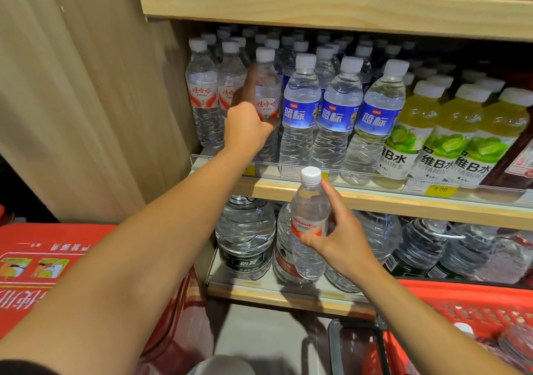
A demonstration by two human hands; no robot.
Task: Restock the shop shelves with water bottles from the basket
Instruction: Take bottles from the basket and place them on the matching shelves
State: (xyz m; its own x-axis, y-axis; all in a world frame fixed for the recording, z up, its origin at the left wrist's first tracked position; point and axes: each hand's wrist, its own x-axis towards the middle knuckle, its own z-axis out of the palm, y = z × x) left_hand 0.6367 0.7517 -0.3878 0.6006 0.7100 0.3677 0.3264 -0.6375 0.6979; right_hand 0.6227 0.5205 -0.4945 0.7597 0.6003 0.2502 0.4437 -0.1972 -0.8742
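My left hand reaches onto the middle shelf and grips a red-labelled water bottle standing upright there, beside two matching bottles to its left. My right hand holds a second red-labelled water bottle upright in front of the shelf edge, below the blue-labelled row. The red basket sits at the lower right, with a bottle cap just showing inside it.
Blue-labelled water bottles and green vitamin drinks fill the middle shelf to the right. Large water jugs stand on the lower shelf. A red printed box lies at the left, next to a wood-panelled wall.
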